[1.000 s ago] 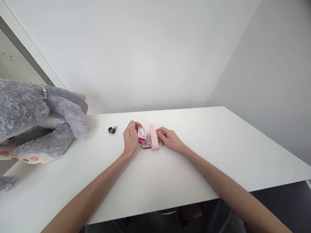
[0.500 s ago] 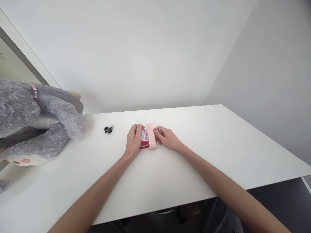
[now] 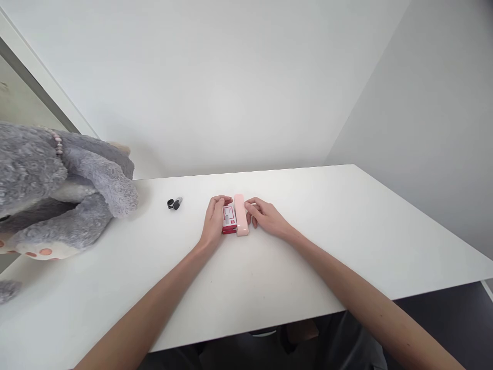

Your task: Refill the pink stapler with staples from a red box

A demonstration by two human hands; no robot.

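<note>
Pressing the red boxes (image 3: 229,220) together, the left hand (image 3: 214,223) now cups them flush against the pink stapler (image 3: 241,215), steadied by the right hand (image 3: 265,218) (fingers curled), mid-counter (image 3: 346,231); the scattered boxes have closed up.

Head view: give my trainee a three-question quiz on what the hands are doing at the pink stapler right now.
1. True or false: the left hand rests against the red boxes.
2. What lies just right of those boxes? A) pink stapler B) plush toy C) black clip
3. Which hand touches the stapler's right side?

Key: 1 true; 2 A; 3 the right hand.
</note>
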